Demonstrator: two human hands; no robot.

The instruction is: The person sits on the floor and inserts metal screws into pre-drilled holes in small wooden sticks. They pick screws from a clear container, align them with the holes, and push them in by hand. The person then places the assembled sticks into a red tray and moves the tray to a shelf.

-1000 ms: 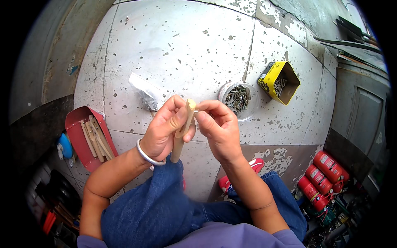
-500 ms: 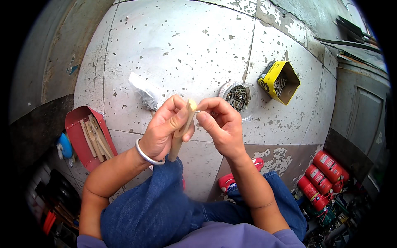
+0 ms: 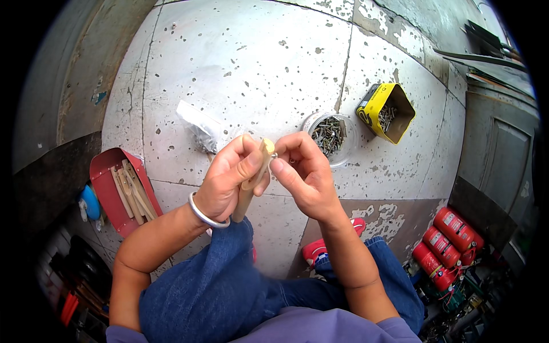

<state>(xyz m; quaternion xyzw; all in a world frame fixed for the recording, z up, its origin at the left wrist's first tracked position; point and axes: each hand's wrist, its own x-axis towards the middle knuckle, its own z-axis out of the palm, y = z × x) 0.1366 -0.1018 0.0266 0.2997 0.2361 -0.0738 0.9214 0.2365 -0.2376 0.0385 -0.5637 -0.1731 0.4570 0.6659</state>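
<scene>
My left hand (image 3: 229,180), with a pale bangle at its wrist, is closed round a light wooden handle (image 3: 244,203). The handle stands tilted upward, its rounded top above my thumb and its lower end by my knee. A slot or groove seems to run along its side. At the handle's upper right side, thumb and fingers of my right hand (image 3: 309,183) pinch a small shiny metal fastener (image 3: 274,155). Whether it is a nut or a screw's end, I cannot tell. My left fingers cover part of the handle.
Beyond my hands are a clear tub (image 3: 343,143) of metal screws, a yellow-black tin (image 3: 394,114) with more fasteners, and a plastic bag (image 3: 197,123) of dark small parts. Left stands a red bin (image 3: 106,177) with wooden handles; right, red fire extinguishers (image 3: 440,248).
The fingers of my right hand have shifted slightly around the fastener, showing a little more of it. My left hand and the wooden handle stay nearly in place.
</scene>
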